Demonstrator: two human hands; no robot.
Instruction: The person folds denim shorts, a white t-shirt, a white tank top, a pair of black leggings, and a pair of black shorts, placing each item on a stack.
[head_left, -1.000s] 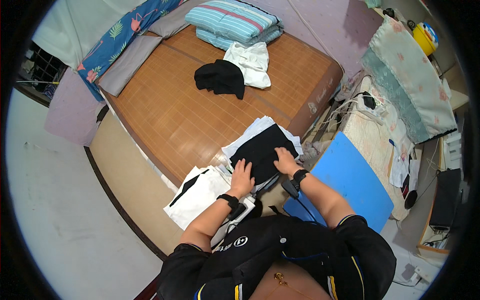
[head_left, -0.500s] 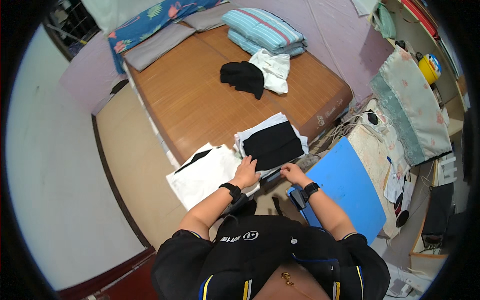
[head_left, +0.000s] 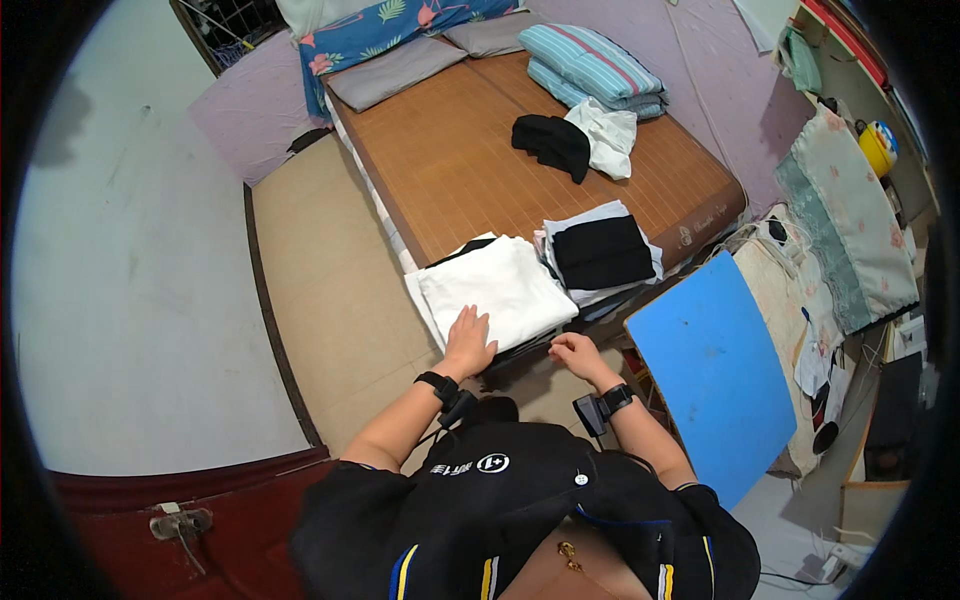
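Observation:
My left hand point(head_left: 468, 345) lies open, fingers spread, on the near edge of a stack of folded white clothes point(head_left: 500, 290) at the bed's near corner. Some black fabric shows at the stack's far and near edges. My right hand point(head_left: 582, 360) is at the stack's near right corner, fingers curled together; whether they hold anything is hidden. Just right of the white stack is a second pile, with a folded black garment point(head_left: 602, 252) on top of pale folded clothes point(head_left: 600, 212).
The bed point(head_left: 440, 180) has a brown mat. Farther back lie a crumpled black garment point(head_left: 552, 143), a crumpled white garment point(head_left: 607, 140), a folded striped blue quilt point(head_left: 590, 70) and grey pillows point(head_left: 400, 72). A blue tabletop point(head_left: 715, 370) stands at my right, a white wall point(head_left: 150, 270) left.
My left hand has moved from beside the black-topped pile onto the white stack. My right hand has shifted from that pile to the white stack's corner. The view has swung left.

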